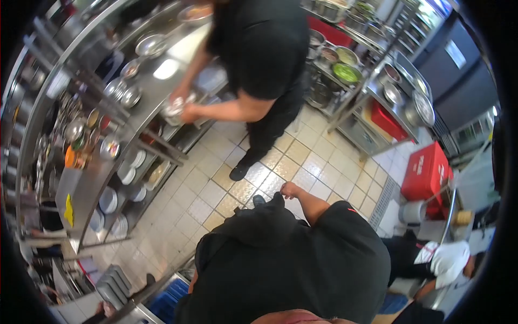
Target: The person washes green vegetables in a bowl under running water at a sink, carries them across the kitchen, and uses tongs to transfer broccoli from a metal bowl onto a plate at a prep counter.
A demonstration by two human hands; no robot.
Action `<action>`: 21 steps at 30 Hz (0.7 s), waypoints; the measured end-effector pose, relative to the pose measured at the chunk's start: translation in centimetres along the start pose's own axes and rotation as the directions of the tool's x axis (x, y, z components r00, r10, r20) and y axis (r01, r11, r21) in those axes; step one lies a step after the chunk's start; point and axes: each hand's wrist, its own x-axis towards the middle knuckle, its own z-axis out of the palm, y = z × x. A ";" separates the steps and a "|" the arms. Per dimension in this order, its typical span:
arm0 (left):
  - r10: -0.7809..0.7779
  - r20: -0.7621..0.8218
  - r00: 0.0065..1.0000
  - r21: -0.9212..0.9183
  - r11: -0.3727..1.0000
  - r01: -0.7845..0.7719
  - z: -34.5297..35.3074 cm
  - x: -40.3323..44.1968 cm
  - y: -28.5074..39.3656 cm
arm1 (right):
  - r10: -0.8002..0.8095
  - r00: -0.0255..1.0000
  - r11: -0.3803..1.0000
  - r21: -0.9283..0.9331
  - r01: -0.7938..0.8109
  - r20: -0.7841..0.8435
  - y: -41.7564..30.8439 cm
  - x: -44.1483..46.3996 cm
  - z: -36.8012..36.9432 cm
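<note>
White plates [108,200] are being held beneath a steel counter [81,189], and a green-filled bowl [345,73] is being flanked by containers [328,55].

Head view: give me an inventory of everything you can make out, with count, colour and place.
co-worker in black: one, black clothes, at the counter
co-worker in white: one, white top, lower right
steel counter: one, silver, left
metal bowls: several, silver, around the counter
plates: several, white, shelf below
yellow item: one, yellow, counter's near end
pan of green food: one, green contents, upper right
red box: one, red, right
bucket: one, greyish, beside the red box
floor drain: one, grey, right
Hands:
right hand: one, bare, before the body
left hand: not visible
</note>
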 end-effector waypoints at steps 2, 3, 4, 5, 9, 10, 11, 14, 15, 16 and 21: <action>-0.026 0.020 0.999 -0.024 0.999 0.026 -0.9 0.6 1.1 | 0.006 1.000 1.000 -0.028 -0.006 0.001 1.3 0.4 0.0; -0.035 0.027 0.999 -0.023 0.999 0.036 -1.4 0.7 1.8 | -0.051 0.999 0.994 -0.100 0.051 0.005 3.7 2.1 0.6; -0.045 0.031 0.998 -0.034 0.998 0.046 -1.8 1.0 2.4 | -0.073 0.997 0.988 -0.133 0.072 0.005 4.8 2.4 0.7; -0.052 0.035 0.998 -0.043 0.998 0.053 -2.2 1.2 3.0 | -0.094 0.996 0.982 -0.167 0.094 0.004 5.9 2.7 0.7; -0.082 0.038 0.996 -0.084 0.993 0.085 -3.1 2.3 4.0 | -0.122 0.992 0.990 -0.069 0.120 -0.023 9.4 2.1 0.2; -0.095 0.035 0.995 -0.102 0.990 0.098 -3.3 2.2 4.5 | -0.119 0.992 0.993 -0.027 0.118 -0.039 10.2 1.8 0.1; -0.102 0.027 0.994 -0.122 0.987 0.105 -3.5 2.2 5.0 | -0.116 0.992 0.993 0.016 0.117 -0.055 11.0 1.5 0.1; -0.133 0.006 0.991 -0.202 0.971 0.131 -3.7 1.9 6.8 | -0.057 0.989 0.992 0.106 0.072 -0.135 13.1 0.2 0.0; -0.139 0.000 0.990 -0.234 0.963 0.135 -3.3 2.0 6.9 | -0.064 0.984 0.990 0.115 0.084 -0.165 14.1 0.1 0.2; -0.152 -0.008 0.988 -0.281 0.949 0.144 -3.1 2.2 7.0 | -0.014 0.986 0.983 0.176 0.043 -0.164 15.0 0.1 0.5; -0.252 0.014 0.968 -0.592 0.778 0.211 -1.3 4.8 6.6 | 0.236 0.968 0.861 0.481 -0.166 -0.090 13.9 -4.0 -0.6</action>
